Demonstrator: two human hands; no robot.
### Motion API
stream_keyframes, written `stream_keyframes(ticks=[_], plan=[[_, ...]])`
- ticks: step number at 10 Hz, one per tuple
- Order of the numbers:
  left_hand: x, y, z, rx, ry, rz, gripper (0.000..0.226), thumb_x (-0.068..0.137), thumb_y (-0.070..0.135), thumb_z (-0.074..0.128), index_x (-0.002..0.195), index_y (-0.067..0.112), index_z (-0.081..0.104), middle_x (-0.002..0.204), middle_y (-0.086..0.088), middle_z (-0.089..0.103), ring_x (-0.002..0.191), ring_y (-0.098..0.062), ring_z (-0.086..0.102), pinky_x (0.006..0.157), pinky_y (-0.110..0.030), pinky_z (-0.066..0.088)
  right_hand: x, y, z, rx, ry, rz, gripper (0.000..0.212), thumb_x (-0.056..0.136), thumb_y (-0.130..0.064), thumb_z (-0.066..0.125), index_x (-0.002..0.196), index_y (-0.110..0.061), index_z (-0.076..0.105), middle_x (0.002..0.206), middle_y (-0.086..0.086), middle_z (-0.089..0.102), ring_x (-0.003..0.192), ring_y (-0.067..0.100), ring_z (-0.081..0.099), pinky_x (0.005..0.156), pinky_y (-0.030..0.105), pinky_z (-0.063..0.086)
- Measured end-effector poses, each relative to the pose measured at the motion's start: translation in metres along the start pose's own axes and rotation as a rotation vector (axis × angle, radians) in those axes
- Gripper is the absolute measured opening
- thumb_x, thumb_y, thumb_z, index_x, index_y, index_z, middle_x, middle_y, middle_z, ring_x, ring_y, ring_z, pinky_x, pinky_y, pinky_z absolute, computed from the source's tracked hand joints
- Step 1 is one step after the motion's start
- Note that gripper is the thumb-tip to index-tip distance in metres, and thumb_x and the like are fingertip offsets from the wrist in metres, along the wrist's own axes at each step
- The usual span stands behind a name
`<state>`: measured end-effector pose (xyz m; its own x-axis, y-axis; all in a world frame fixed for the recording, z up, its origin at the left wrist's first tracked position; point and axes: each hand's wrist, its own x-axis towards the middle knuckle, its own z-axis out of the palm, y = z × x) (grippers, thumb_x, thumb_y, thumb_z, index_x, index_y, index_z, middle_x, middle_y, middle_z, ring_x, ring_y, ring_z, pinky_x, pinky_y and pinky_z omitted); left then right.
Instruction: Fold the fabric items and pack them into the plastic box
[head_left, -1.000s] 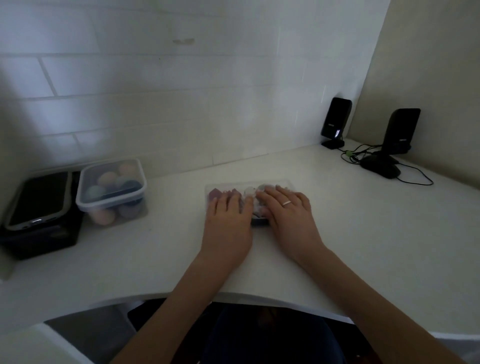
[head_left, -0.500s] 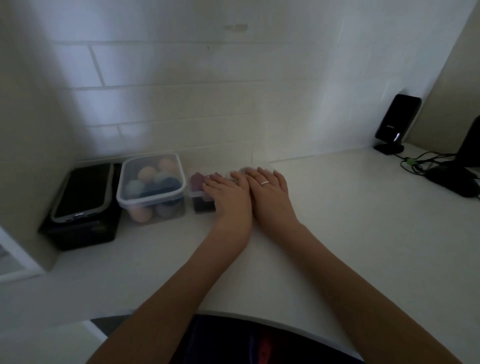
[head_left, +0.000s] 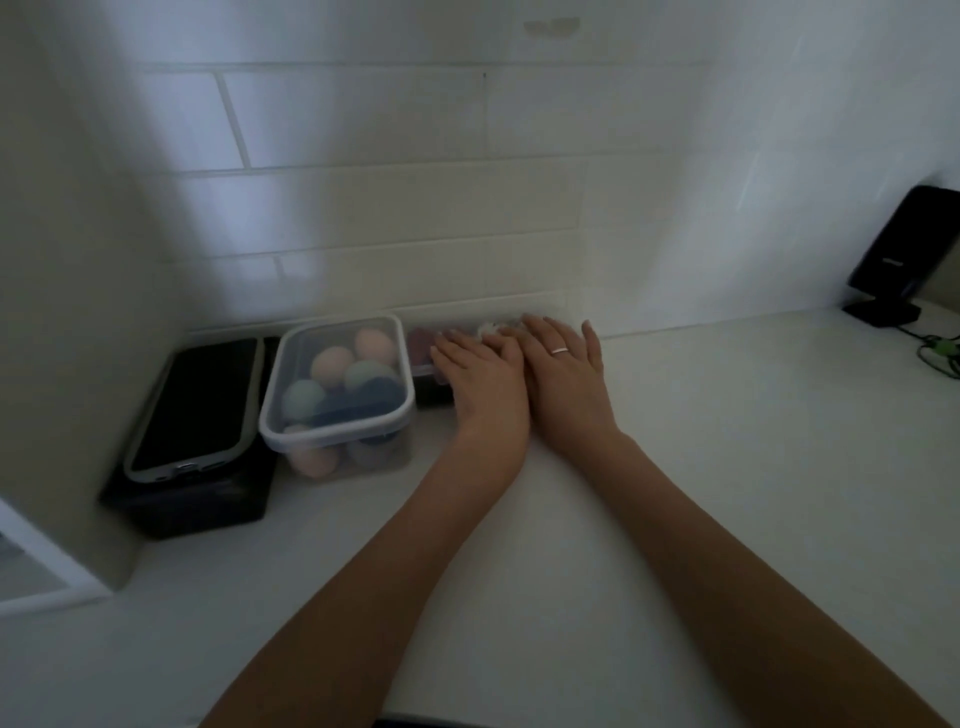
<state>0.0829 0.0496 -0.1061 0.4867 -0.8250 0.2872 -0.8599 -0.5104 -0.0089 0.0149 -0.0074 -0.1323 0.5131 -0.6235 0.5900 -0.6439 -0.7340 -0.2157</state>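
Home desk corner, white brick-pattern wall (head_left: 415, 218), white desktop (head_left: 727, 467), small black speaker (head_left: 896, 254) (cabled)

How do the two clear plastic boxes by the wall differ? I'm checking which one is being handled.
The lidded box stands free, untouched, while the low box lies mostly under the left hand and right hand. The lidded box looks taller and shows rounded pastel and blue bundles; the low box shows dark reddish and pale pieces. Both are clear plastic, side by side on the white counter against the tiled wall.

Bare forearms; a thin ring (head_left: 559, 350) on the right hand (head_left: 563, 382).
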Motion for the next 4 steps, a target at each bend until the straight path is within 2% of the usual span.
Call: stream_keyframes(ticks=[1,2,3,4], plan=[[-0.001,0.003,0.000,-0.031,-0.001,-0.019,0.038,0.096,0.001,0.019,0.134,-0.004,0.023,0.141,-0.046,0.020,0.132,-0.060,0.020,0.110,-0.063,0.012,0.000,0.004,0.001,0.014,-0.009,-0.017,0.050,0.088,-0.037,0.028,0.131,-0.027,0.052,0.140,0.002,0.052,0.134,0.023,0.041,0.116,0.043,0.004],[-0.003,0.001,0.004,-0.039,0.039,-0.052,0.038,0.096,0.010,0.029,0.132,-0.001,0.034,0.141,-0.040,0.031,0.132,-0.056,0.026,0.110,-0.062,0.013,0.002,0.007,0.000,0.031,-0.035,-0.025,0.053,0.090,-0.038,0.023,0.133,-0.025,0.050,0.141,0.002,0.051,0.134,0.022,0.040,0.115,0.039,0.004],[-0.011,-0.007,0.000,-0.074,0.008,-0.061,0.043,0.079,0.027,0.061,0.118,0.010,0.058,0.126,-0.026,0.058,0.121,-0.046,0.050,0.106,-0.059,0.029,0.005,0.012,-0.014,0.104,-0.141,-0.091,0.047,0.093,-0.032,0.030,0.138,-0.026,0.042,0.141,0.002,0.051,0.133,0.020,0.042,0.114,0.032,0.015],[-0.012,-0.014,-0.009,-0.269,0.053,0.013,0.053,0.085,0.024,0.053,0.133,0.004,0.041,0.139,-0.026,0.044,0.132,-0.042,0.036,0.115,-0.048,0.017,0.015,0.020,-0.044,0.583,-0.133,0.036,0.039,0.095,-0.016,0.044,0.133,-0.024,0.049,0.120,0.009,0.067,0.111,0.022,0.063,0.102,0.025,0.040]])
